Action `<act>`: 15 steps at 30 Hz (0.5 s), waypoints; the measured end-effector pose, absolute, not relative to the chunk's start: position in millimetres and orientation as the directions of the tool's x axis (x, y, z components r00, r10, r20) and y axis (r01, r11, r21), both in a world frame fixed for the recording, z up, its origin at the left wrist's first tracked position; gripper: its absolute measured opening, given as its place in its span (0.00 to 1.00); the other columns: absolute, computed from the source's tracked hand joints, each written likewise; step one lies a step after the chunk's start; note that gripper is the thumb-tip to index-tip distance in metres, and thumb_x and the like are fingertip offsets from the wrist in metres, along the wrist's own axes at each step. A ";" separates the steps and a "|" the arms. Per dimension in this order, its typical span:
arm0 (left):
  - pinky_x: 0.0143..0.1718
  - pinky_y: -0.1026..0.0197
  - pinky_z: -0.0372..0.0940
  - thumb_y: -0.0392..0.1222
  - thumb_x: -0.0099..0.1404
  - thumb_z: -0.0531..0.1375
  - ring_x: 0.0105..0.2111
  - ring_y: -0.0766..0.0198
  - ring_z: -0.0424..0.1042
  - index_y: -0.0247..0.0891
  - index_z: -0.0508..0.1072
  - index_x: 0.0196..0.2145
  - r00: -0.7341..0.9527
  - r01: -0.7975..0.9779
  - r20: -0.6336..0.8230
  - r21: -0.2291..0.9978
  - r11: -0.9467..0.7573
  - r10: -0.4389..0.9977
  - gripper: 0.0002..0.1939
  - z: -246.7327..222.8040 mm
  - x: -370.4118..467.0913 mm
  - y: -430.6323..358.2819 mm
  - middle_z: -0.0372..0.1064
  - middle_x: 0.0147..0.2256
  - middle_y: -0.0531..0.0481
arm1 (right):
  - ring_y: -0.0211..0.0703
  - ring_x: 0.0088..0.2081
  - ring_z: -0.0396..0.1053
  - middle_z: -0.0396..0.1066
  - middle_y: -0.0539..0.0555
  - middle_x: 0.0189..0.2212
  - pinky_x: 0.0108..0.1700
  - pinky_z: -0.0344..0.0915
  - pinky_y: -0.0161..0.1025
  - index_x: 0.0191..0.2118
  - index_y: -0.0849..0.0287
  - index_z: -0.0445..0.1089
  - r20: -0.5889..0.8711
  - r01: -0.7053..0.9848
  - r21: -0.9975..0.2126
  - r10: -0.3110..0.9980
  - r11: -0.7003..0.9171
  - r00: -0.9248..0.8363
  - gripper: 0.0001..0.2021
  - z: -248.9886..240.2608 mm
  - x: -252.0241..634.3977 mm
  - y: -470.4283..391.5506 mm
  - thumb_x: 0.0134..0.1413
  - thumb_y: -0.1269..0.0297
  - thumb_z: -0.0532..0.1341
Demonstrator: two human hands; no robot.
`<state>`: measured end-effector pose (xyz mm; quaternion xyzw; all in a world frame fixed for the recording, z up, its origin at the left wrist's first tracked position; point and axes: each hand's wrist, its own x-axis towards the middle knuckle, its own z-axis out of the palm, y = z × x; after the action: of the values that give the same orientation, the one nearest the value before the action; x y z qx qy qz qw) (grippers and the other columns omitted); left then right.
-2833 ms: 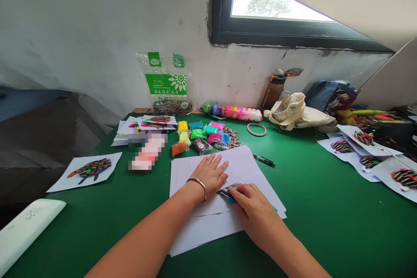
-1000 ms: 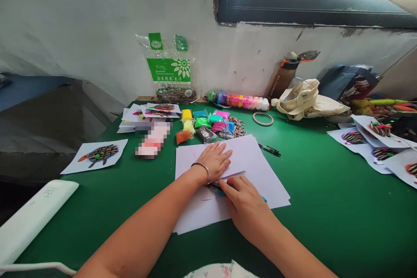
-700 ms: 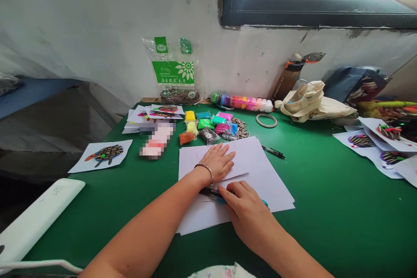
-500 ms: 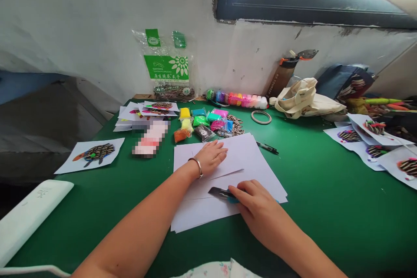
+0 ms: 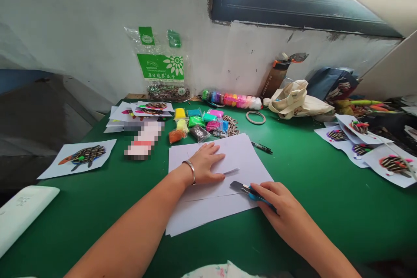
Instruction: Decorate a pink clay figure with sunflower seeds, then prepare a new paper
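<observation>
Several sheets of white paper point(image 5: 208, 215) lie stacked on the green table, with cut lines running across the top sheet. My left hand point(image 5: 206, 163) rests flat on the paper with its fingers spread, and a bracelet is on that wrist. In my right hand point(image 5: 276, 202) is a blue utility knife point(image 5: 257, 193), gripped with its blade pointing left. The blade lies over the right part of the paper, near the end of the lower cut line; whether the tip touches the sheet I cannot tell. A narrow raised paper edge point(image 5: 232, 171) shows beside my left thumb.
Beyond the paper are bagged colored clay point(image 5: 196, 121), sunflower seeds point(image 5: 232, 125), a pen point(image 5: 262, 147) and a tape ring point(image 5: 256, 117). Seed-decorated pictures lie left point(image 5: 78, 158) and right point(image 5: 394, 163). A white device point(image 5: 28, 215) sits at the near left. A bottle point(image 5: 275, 78) stands behind a cloth bag point(image 5: 296, 100).
My right hand and the utility knife have moved right across the paper, lengthening the lower cut line. My left thumb has spread out from the fingers. The view has shifted slightly.
</observation>
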<state>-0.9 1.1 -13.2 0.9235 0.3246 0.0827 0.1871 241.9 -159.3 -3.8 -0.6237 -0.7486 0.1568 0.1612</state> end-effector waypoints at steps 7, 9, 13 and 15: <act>0.61 0.40 0.45 0.59 0.55 0.63 0.62 0.41 0.49 0.40 0.68 0.55 0.774 0.565 0.034 0.413 -0.714 0.632 0.33 -10.7 -3.9 2.6 0.56 0.61 0.39 | 0.49 0.50 0.65 0.68 0.58 0.49 0.50 0.67 0.45 0.54 0.53 0.68 0.056 0.902 -0.414 0.992 0.125 -0.112 0.19 1.4 249.3 -151.3 0.58 0.68 0.53; 0.61 0.40 0.45 0.60 0.54 0.64 0.62 0.41 0.49 0.39 0.68 0.55 0.776 0.562 0.033 0.418 -0.714 0.630 0.35 -10.8 -4.2 3.2 0.55 0.61 0.37 | 0.49 0.50 0.65 0.68 0.58 0.48 0.50 0.67 0.45 0.54 0.52 0.69 0.073 0.903 -0.413 0.992 0.122 -0.101 0.19 2.0 251.4 -150.5 0.58 0.67 0.54; 0.62 0.40 0.45 0.57 0.55 0.64 0.62 0.41 0.49 0.38 0.68 0.54 0.775 0.556 0.045 0.425 -0.715 0.630 0.33 -11.2 -4.7 2.7 0.56 0.61 0.37 | 0.50 0.50 0.65 0.68 0.57 0.48 0.50 0.67 0.45 0.53 0.51 0.69 0.125 0.907 -0.402 0.989 0.129 -0.085 0.19 -1.1 257.0 -146.2 0.57 0.68 0.54; 0.61 0.40 0.45 0.55 0.58 0.63 0.62 0.41 0.49 0.37 0.69 0.53 0.773 0.552 0.058 0.427 -0.716 0.632 0.29 -11.0 -5.5 1.7 0.57 0.60 0.36 | 0.50 0.50 0.65 0.68 0.57 0.48 0.49 0.67 0.46 0.54 0.51 0.68 0.145 0.909 -0.395 0.986 0.132 -0.081 0.19 -4.1 261.0 -141.9 0.58 0.67 0.54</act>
<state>-5.5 1.7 -11.0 0.9207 0.3215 0.1004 0.1970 261.0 -141.9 -4.1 -0.6508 -0.7281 0.1014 0.1899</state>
